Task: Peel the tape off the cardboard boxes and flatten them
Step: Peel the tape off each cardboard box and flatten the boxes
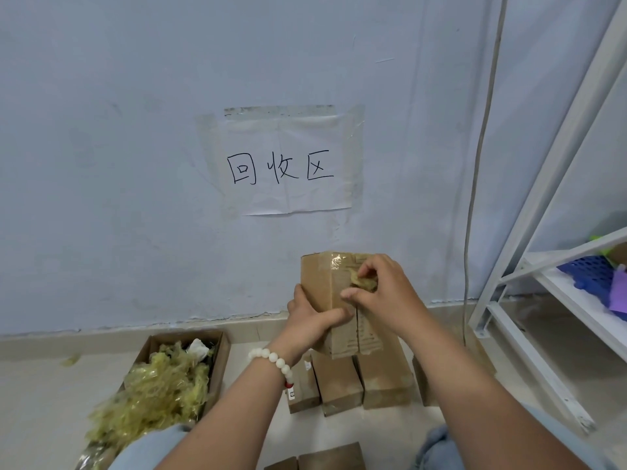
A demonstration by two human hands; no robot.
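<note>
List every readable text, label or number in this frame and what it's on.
"回收区": handwritten in black on the white paper sheet taped to the pale blue wall.
Faint marks, maybe print, on the brown cardboard box gripped by the left hand, where the right hand pinches the yellowish tape wad: too blurred to read.
White label on a small cardboard box on the floor: too small to read.

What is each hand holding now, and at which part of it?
The left hand grips the cardboard box by its lower left edge, thumb on the front. The right hand pinches a crumpled wad of tape at the box's upper front.
</note>
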